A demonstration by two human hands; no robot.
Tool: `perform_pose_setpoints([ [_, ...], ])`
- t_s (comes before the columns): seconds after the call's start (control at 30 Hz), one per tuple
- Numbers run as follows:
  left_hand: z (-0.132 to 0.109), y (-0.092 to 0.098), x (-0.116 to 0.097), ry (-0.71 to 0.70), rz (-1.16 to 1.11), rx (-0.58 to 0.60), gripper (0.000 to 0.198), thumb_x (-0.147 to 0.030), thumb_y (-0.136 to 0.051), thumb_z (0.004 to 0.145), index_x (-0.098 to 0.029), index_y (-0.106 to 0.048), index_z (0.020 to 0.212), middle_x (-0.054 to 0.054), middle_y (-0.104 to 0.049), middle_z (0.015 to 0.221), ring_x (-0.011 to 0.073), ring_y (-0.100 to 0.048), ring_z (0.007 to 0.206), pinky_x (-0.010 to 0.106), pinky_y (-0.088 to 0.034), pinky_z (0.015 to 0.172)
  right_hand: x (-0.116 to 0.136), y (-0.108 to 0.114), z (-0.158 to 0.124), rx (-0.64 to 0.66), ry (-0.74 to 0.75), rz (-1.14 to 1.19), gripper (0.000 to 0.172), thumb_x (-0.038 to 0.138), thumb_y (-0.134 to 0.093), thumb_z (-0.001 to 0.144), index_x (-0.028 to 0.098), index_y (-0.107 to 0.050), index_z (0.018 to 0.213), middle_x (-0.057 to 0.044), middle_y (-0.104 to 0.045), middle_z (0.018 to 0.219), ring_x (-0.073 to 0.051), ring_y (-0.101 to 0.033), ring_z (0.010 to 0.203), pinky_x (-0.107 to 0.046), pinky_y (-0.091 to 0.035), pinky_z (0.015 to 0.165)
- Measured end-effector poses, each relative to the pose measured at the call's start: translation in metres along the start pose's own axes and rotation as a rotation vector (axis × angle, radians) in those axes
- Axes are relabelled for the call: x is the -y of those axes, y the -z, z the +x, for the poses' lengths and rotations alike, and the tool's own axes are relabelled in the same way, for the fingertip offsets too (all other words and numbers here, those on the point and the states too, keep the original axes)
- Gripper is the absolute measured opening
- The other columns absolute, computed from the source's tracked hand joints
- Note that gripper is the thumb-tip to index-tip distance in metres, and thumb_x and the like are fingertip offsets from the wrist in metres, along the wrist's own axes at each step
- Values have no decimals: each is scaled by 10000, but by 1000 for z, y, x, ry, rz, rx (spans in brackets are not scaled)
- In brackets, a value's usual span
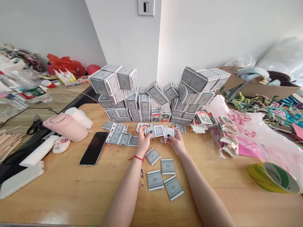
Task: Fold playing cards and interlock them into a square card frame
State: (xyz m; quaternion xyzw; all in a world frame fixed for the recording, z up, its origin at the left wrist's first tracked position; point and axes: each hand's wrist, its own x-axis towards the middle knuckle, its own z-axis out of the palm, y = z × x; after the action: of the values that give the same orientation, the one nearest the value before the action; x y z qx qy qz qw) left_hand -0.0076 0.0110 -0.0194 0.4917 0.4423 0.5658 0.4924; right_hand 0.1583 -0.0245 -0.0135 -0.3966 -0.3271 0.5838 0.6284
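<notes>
Both my hands are out over the wooden table (71, 189), holding a spread row of grey-backed playing cards (159, 130) between them. My left hand (143, 141) pinches the left end of the row, and my right hand (174, 140) pinches the right end. Several small face-down piles of cards (165, 176) lie on the table just below my wrists. More loose cards (119, 136) are scattered to the left of my left hand. A red thread circles my left wrist.
Stacked card boxes (151, 97) form a wall at the back. A black phone (94, 148), a pink bottle (67, 126) and a white case (21, 179) lie on the left. Opened card packets (227, 132), a pink bag (260, 135) and a tape roll (276, 177) are on the right.
</notes>
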Motion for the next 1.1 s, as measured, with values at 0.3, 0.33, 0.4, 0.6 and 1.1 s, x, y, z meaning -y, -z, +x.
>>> perform_pose_setpoints([
  [0.3,0,1,2,-23,10,-4,339,-258,-554,746,-212,-376,1031,-19,-477,755,69,-450,536,192,-421,467,0,1,0,12,-5,3,504,228,-640,631,280,-365,1050,36,-581,783,-151,-629,548,-324,-531,526],
  [0.33,0,1,2,-23,12,-4,336,-256,-555,746,-211,-378,1028,-18,-478,754,71,-452,540,191,-420,468,0,1,0,11,-5,3,507,229,-642,629,279,-367,1052,36,-582,784,-151,-629,546,-326,-532,525],
  [0.4,0,1,1,-29,16,-7,333,-251,-556,744,-210,-379,1023,-15,-480,756,76,-459,552,189,-418,468,0,1,0,8,-6,3,510,230,-648,626,277,-372,1052,35,-584,785,-151,-628,541,-327,-532,519],
  [0.6,0,3,1,-41,19,-10,322,-222,-549,745,-209,-376,1016,-17,-477,740,71,-444,529,187,-411,463,0,1,-1,33,-2,23,503,213,-654,639,264,-374,1054,29,-598,777,-158,-638,548,-310,-530,519],
  [1.1,0,4,-5,-9,83,128,271,-211,-516,755,-199,-500,1025,-47,-379,563,64,-331,427,181,-288,401,-9,2,1,12,56,-70,575,250,-603,705,311,-282,1177,32,-574,752,-143,-616,562,-317,-532,534],
])
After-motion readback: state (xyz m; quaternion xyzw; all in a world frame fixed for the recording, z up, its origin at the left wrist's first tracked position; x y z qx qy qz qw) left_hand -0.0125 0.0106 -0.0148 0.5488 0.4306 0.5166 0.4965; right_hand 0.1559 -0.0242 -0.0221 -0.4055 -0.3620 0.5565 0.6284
